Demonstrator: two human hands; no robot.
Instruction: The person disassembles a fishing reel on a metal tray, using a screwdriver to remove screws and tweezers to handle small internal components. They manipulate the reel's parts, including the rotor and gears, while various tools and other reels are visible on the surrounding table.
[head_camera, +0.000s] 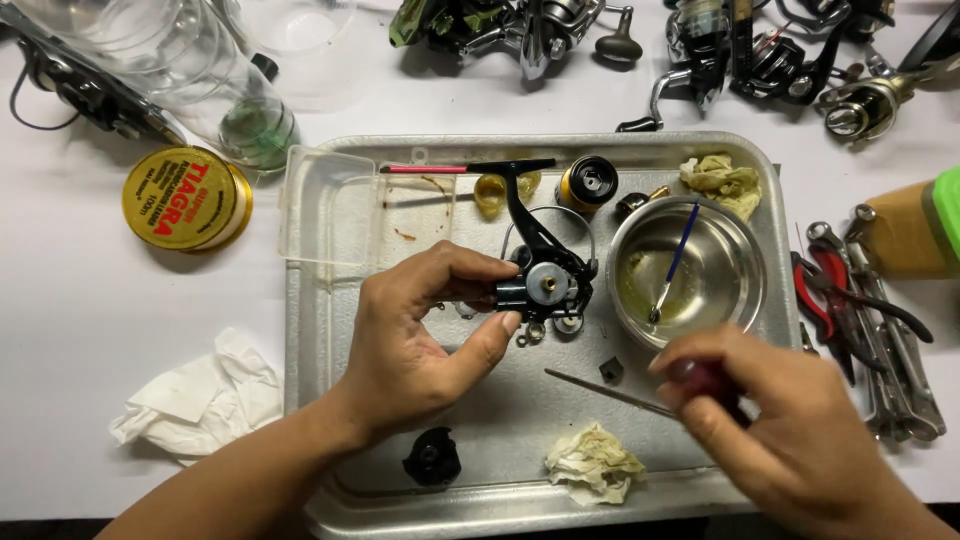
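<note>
My left hand (425, 335) grips a black fishing reel body (545, 275) over the middle of a metal tray (330, 400); the reel's round metal hub faces up and its black arm reaches toward the tray's far side. My right hand (790, 425) holds a screwdriver with a dark red handle (705, 380). Its thin shaft (605, 390) points left, its tip just below the reel and apart from it.
In the tray: a steel bowl (740, 290) with a blue brush (675, 262), a clear plastic box (335, 205), a gold spool (588, 183), greasy tissue wads (595, 465), a black cap (432, 458). Pliers and wrenches (875, 320) lie right. A yellow line spool (185, 198), crumpled tissue (200, 395) and other reels (740, 55) surround it.
</note>
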